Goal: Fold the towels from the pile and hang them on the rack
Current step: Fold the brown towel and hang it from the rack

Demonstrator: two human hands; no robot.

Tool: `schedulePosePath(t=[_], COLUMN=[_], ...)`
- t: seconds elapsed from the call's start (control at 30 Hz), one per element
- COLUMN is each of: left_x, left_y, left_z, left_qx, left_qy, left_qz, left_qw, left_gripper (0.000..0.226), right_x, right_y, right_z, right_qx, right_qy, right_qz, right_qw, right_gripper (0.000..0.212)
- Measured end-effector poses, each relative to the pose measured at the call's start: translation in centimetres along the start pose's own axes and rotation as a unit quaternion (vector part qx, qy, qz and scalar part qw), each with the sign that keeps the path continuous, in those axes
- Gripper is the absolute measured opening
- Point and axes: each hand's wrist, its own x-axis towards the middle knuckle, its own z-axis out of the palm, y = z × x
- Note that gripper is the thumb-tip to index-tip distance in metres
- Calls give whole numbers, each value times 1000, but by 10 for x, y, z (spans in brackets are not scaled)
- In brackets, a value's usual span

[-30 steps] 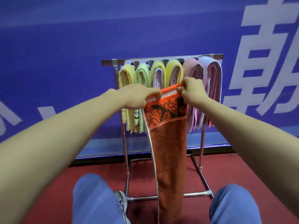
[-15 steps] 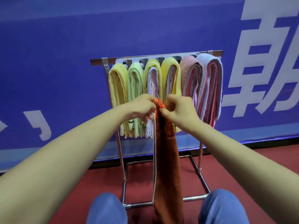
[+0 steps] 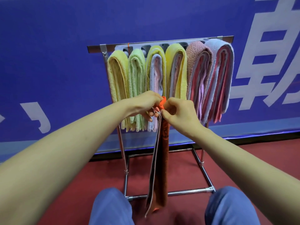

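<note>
Lengthwise fold in hand: orange towel [image 3: 159, 168] hanging near side of rack [image 3: 162, 43], top corners pinched together by curled fingers of left hand [image 3: 144, 104] and right hand [image 3: 180, 114]. Next, likely halve top to bottom, then drape over the rack.

Floor [image 3: 65, 184]: dark red, ran back to the foot of a blue wall [image 3: 48, 62]; bore the base frame of the rack.
Rack [image 3: 162, 43]: chrome tubing, stood upright on the floor, close to the wall; flat top bar, two uprights, square base rails.
Top of rack: carried six folded bundles, hung side by side, neighbours touching.
Left to right: pale yellow towel [image 3: 116, 75]; green towel [image 3: 137, 73]; yellow towel over lilac and pink layers [image 3: 148, 70]; second yellow towel over grey and pink layers [image 3: 182, 70]; salmon towel [image 3: 193, 65]; light blue towel over red layers [image 3: 229, 70].
Lower ends: hung clear of the floor.
</note>
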Motion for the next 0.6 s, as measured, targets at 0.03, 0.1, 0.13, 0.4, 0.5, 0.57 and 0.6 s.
schedulePosePath(t=[0.03, 0.1, 0.13, 0.4, 0.5, 0.57, 0.6], left_x=[-1, -3, -5, -17, -20, -25, -28], left_y=[1, 1, 1, -14, -17, -20, -20], left_z=[0, 0, 0, -1, 3, 4, 5], left_qx=[0, -3, 0, 95, 182, 234, 251], left_qy=[-3, -6, -4, -27, -28, -23, -18], left_qz=[0, 10, 19, 60, 89, 112, 115], left_qw=[1000, 1000, 1000, 993, 979, 966, 961], left_gripper=[34, 29, 25, 30, 29, 27, 26], right_x=[-1, -4, -5, -8, -9, -10, -11], right_y=[-1, -4, -4, 9, 18, 23, 25], right_z=[0, 0, -1, -4, -3, -3, -4], right_qx=[6, 22, 38, 326, 246, 258, 273], right_qy=[-6, -21, -34, -98, -56, -86, -112], right_qz=[0, 6, 19, 250, 222, 223, 223], right_qw=[1000, 1000, 999, 907, 942, 936, 929], right_gripper=[9, 15, 20, 41, 32, 41, 39])
